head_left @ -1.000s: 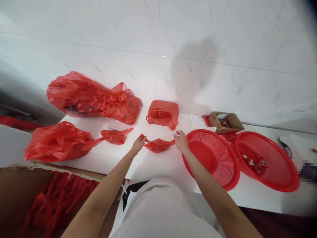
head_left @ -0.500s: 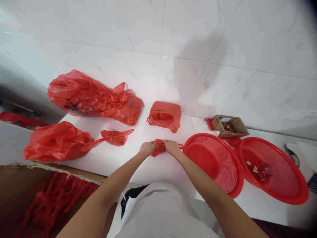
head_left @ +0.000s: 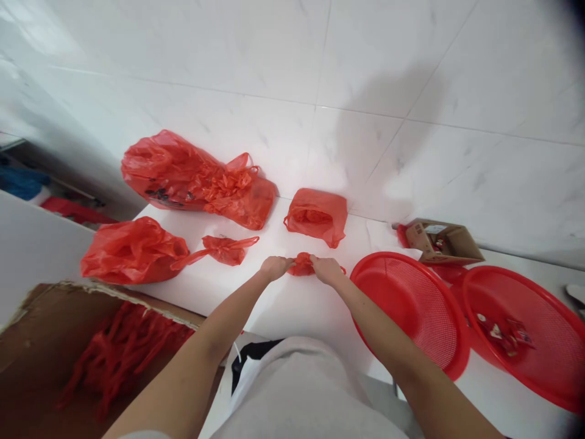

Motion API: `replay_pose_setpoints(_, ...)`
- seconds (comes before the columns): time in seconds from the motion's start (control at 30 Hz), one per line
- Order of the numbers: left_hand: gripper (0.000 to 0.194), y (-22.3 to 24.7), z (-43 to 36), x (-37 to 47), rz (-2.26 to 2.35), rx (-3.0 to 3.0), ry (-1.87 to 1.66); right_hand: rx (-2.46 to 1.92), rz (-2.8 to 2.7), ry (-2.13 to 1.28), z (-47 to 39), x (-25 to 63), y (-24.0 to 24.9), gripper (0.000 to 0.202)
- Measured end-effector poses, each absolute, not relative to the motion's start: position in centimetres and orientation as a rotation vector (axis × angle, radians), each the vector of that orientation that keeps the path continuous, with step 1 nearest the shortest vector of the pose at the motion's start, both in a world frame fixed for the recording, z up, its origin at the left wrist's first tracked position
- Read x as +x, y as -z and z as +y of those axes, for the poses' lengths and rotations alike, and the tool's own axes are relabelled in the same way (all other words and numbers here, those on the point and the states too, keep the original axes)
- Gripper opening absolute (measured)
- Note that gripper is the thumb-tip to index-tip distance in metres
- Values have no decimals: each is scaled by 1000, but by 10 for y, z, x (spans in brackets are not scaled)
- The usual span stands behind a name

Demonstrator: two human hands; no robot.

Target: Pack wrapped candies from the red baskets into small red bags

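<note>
A small red plastic bag (head_left: 302, 264) is stretched between my two hands, low over the white table. My left hand (head_left: 276, 267) pinches its left side, and my right hand (head_left: 323, 267) grips its right side; a loop of the bag sticks out beyond the right hand. Behind it lies an open red bag (head_left: 317, 214). To the left is a small tied red bag (head_left: 225, 249) with its handles spread out. What the held bag contains is hidden.
Two red baskets (head_left: 414, 311) (head_left: 539, 332) stand at the right, small packets in the farther one. Behind them is a small cardboard box (head_left: 445, 242). Large red bags (head_left: 176, 174) (head_left: 132, 250) lie left. A big carton (head_left: 46, 341) of red bags fills the lower left.
The view has shifted, so the table's things appear farther right. The bag between my hands looks flatter, and my left hand now pinches it at its edge, a little farther from my right hand.
</note>
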State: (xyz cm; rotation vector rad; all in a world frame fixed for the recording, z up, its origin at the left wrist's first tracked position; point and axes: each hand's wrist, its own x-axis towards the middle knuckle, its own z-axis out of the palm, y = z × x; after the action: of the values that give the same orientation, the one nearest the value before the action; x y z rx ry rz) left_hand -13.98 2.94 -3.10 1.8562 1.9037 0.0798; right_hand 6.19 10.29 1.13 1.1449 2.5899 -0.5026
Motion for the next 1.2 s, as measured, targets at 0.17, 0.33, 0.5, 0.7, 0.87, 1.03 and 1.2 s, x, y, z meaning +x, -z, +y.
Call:
replay_pose_setpoints(0.17,45,16,8,-178,2000,1899,-152,1179,2597,580,89,60,-17,31)
replay_pose_setpoints(0.33,57,1,-24,-263,2297,1809,-144,1209,2598,657,82,62,-28,29)
replay_pose_setpoints(0.5,57,10,-46,-317,2435,1580,118,1177,2681,713,86,31,-46,28)
replay_pose_setpoints(0.7,42,23,-54,-307,2391,1568,161,1119,2846,754,91,-55,-70,33)
replay_pose_setpoints(0.87,42,25,-70,-288,2365,1584,166,1019,2895,802,84,-117,-72,32)
replay_pose_setpoints(1.03,39,25,-62,-295,2388,1548,138,1020,2818,839,77,-109,-57,29)
replay_pose_setpoints(1.2,34,23,-23,-320,2420,1518,132,1108,2740,893,82,-53,-50,23)
